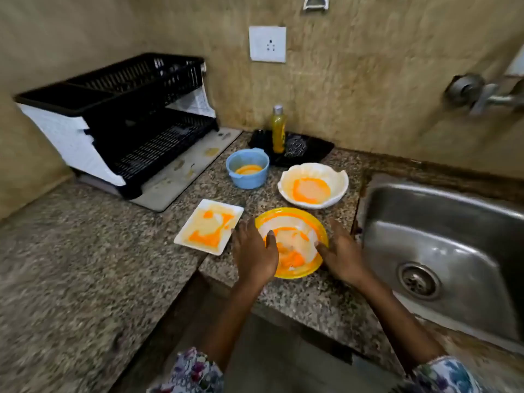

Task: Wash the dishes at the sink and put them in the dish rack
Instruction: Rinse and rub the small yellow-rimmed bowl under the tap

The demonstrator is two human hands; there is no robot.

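Now both hands at the yellow bowl (292, 243), which sits on the granite counter (85, 279) just left of the sink (442, 239). Left hand (253, 249) lies over the bowl's left rim, thumb inside; right hand (341, 255) cups the right rim, thumb tip hooked over the edge. Fingers are spread, and I cannot tell whether the grip has closed.

Risks, as I judge them: the bowl is smeared with wet orange residue, so the rim may be slick and could slip on the carry to the sink. The rectangular white plate (209, 226) lies just beside the left hand; a careless lift could knock it. Tilting the bowl would spill the pool at its bottom.

Look of it: yellow outside, whitish inside, orange streaks and a thicker orange patch low down. Dish rack (119, 120) stands empty, well apart to the left.
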